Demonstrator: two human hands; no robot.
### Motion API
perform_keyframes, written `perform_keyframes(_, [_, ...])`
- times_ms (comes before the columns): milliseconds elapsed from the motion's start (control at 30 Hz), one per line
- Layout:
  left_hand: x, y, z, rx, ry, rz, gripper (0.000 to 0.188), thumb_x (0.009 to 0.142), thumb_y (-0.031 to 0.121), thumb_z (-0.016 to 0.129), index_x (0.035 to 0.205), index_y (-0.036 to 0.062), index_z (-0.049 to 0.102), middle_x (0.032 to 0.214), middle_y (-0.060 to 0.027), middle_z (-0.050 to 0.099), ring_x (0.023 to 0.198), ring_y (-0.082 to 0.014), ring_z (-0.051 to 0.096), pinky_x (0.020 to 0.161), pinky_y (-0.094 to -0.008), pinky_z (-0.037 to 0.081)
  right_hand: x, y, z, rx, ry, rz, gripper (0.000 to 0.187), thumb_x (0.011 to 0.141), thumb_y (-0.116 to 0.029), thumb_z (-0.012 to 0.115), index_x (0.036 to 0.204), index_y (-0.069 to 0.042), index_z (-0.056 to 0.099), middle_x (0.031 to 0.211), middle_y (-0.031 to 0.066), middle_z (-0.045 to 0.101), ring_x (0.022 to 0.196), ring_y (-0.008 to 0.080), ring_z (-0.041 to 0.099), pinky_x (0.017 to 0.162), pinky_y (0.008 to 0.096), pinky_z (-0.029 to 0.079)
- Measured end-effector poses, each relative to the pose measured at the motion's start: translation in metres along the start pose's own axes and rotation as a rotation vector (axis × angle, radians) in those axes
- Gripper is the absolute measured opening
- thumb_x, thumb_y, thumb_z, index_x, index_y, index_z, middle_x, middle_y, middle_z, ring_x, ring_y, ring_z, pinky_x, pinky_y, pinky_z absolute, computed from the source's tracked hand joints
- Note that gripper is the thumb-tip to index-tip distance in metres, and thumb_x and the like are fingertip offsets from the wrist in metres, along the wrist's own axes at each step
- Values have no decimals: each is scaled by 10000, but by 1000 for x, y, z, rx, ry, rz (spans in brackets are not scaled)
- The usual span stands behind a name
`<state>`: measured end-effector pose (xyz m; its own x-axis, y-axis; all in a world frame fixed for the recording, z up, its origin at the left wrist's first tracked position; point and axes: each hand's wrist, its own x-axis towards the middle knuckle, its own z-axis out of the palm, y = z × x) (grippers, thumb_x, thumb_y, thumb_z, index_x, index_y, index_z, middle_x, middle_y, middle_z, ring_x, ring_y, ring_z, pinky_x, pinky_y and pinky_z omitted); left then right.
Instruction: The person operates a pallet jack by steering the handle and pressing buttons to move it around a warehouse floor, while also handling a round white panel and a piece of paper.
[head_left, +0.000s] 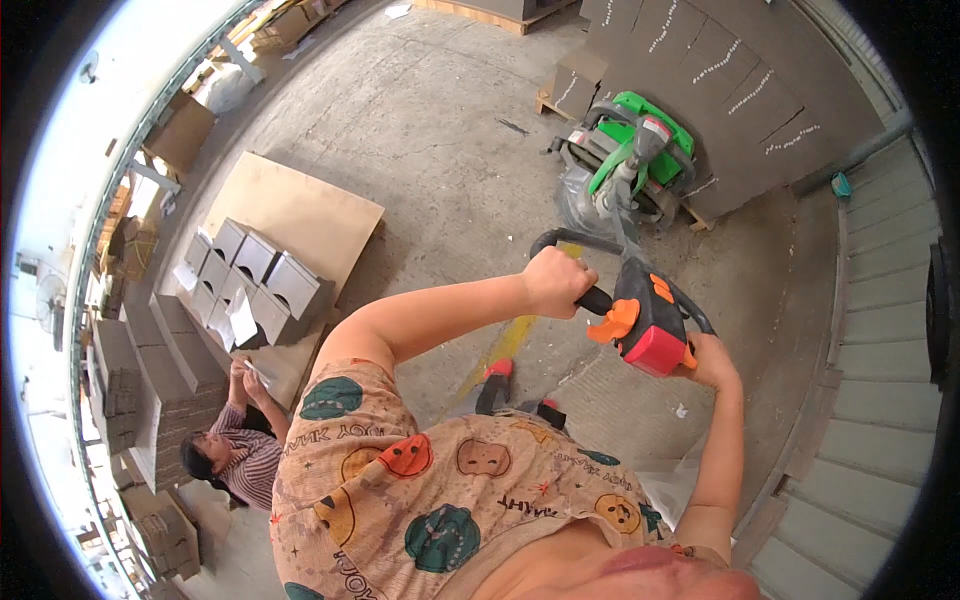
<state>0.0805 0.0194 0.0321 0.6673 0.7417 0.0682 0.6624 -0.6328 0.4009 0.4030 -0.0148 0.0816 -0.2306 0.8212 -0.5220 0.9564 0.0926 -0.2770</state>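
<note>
L hand (560, 282) grips blk handle (597, 301); R hand (713, 362) partly hidden, can't tell grip.

Open floor (430, 150) extends between the plywood board (290, 205) and the green machine (640, 155). Stacked grey-brown cartons (725, 80) obstruct passage beyond the machine. A panelled wall (875, 370) bounds the right side; a co-worker (250, 460) and carton stacks (170, 385) restrict the left.
</note>
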Motion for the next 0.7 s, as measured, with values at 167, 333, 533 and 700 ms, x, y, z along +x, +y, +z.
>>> perform_keyframes(167, [-18,11,-15,13,-7,-55,175,580,156,626,734,94,573,661,-79,599,647,-298,614,553,-411,461,-10,-19,-8,17,2,-43,509,506,-277,874,902,-40,660,856,163,664,834,351,632,734,396,488])
perform_keyframes(333, [-28,-4,-21,34,-48,-88,160,560,162,621,683,103,537,620,-70,576,606,-300,597,538,-425,448,-5,-34,0,56,45,-108,485,501,-259,879,866,-33,654,820,163,663,793,329,641,717,381,491])
perform_keyframes(533, [-28,-22,-14,52,-21,-89,171,563,186,629,685,105,540,626,-63,572,609,-305,592,534,-429,443,5,-45,-7,90,-31,-98,452,505,-259,879,810,-26,640,786,165,656,747,328,641,689,387,484])
perform_keyframes(700, [-10,-23,-5,-2,21,-60,200,570,213,651,715,109,559,627,-60,575,614,-306,598,539,-425,453,11,-30,-14,57,24,-153,439,510,-246,871,801,-15,637,772,180,648,738,344,634,661,390,481])
